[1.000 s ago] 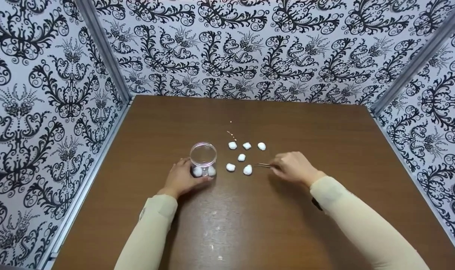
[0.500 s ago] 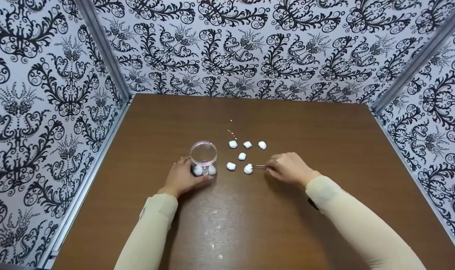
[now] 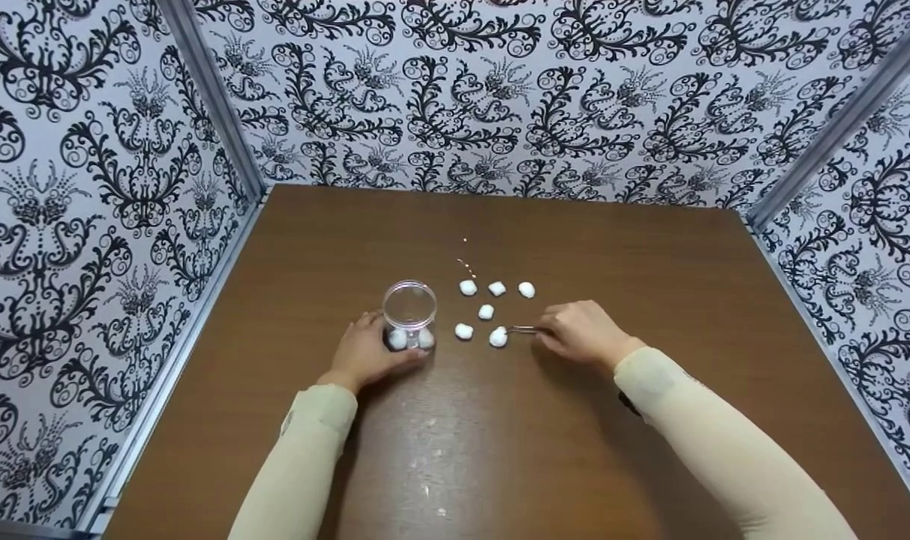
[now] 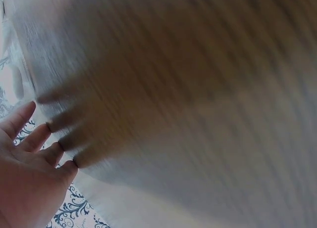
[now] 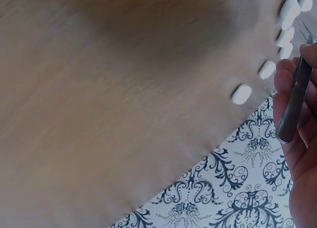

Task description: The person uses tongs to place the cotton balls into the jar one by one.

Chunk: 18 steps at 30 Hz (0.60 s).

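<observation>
My left hand (image 3: 363, 351) holds a clear plastic jar (image 3: 411, 325) upright on the table, thumb in front and fingers at its left side. White cotton balls (image 3: 398, 340) lie inside it. Metal tweezers (image 3: 524, 329) are pinched in my right hand (image 3: 584, 330), their tips right at the nearest cotton ball (image 3: 498, 338) on the table. In the right wrist view the tweezers' handle (image 5: 295, 99) rests along the fingers, and the slim tips point away. The left wrist view shows the left hand (image 4: 34, 173) at the edge, with the jar mostly cut off.
More cotton balls lie between the hands and just behind: one (image 3: 464, 331) near the jar, one (image 3: 485, 311) in the middle, and a row at the back (image 3: 497, 288). Small pale specks (image 3: 467, 264) mark the brown table (image 3: 620, 240). Patterned walls (image 3: 500, 97) enclose its sides and back.
My right hand has moved left, bringing the tweezers' tips from beside the nearest cotton ball up to it. The left hand and the jar have stayed in place.
</observation>
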Each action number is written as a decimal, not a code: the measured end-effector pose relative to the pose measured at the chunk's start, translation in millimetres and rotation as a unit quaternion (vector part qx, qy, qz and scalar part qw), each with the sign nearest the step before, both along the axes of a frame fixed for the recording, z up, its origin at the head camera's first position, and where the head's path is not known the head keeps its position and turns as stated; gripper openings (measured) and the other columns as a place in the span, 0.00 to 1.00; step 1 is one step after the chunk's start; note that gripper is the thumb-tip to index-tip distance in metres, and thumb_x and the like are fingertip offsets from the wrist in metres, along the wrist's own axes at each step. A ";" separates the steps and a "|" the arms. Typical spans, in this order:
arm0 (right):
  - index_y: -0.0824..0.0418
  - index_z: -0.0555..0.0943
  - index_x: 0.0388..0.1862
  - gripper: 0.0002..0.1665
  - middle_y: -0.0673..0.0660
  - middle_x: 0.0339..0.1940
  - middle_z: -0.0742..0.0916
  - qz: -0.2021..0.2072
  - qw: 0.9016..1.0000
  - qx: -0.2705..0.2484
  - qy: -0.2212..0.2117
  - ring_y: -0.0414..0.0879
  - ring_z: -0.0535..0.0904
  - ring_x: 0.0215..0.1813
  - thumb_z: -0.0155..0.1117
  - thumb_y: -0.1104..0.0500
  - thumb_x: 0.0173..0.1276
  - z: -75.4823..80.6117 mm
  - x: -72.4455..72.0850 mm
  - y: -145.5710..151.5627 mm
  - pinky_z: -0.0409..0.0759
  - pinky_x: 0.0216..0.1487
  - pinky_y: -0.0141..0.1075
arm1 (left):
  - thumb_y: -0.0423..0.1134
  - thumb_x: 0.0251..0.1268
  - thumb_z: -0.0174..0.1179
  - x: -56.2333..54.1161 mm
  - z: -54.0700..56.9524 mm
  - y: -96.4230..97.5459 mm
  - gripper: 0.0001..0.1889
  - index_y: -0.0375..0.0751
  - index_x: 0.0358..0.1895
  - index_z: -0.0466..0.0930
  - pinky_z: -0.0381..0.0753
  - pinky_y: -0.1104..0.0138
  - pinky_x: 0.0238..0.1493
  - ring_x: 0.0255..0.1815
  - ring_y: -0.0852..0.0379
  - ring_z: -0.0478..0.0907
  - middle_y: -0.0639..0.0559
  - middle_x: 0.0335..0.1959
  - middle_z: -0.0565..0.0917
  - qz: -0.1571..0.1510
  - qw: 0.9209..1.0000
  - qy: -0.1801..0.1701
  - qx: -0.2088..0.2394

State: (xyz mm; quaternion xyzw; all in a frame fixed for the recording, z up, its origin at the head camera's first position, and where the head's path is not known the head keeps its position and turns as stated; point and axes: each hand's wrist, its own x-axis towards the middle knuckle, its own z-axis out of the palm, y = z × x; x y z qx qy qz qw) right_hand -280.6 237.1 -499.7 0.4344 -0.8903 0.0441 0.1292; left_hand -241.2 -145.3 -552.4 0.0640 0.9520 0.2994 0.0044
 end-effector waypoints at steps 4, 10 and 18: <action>0.56 0.86 0.33 0.04 0.48 0.27 0.83 0.004 1.000 0.003 -0.002 0.45 0.78 0.24 0.70 0.57 0.63 2.8 -1.2 -0.9 0.78 0.24 0.46 | 0.73 0.44 0.69 -2.5 -2.1 -0.5 0.54 0.40 0.72 0.69 0.49 0.47 0.76 0.74 0.37 0.59 0.36 0.70 0.68 -0.003 1.000 0.004 0.000; 0.56 0.85 0.29 0.03 0.48 0.24 0.80 0.011 1.000 0.003 -0.001 0.43 0.74 0.21 0.68 0.58 0.62 2.7 -2.2 -2.2 0.77 0.22 0.45 | 0.74 0.44 0.68 -3.5 -3.6 -1.3 0.54 0.41 0.72 0.69 0.48 0.47 0.76 0.74 0.37 0.58 0.36 0.71 0.68 -0.003 1.000 0.003 -0.004; 0.55 0.83 0.27 0.04 0.47 0.21 0.78 0.018 1.000 0.003 0.015 0.43 0.71 0.19 0.69 0.58 0.60 -0.7 -3.7 -3.3 0.74 0.19 0.46 | 0.75 0.44 0.67 -3.2 -4.0 0.1 0.54 0.41 0.72 0.69 0.49 0.47 0.76 0.74 0.37 0.58 0.36 0.70 0.68 -0.002 1.000 0.002 -0.006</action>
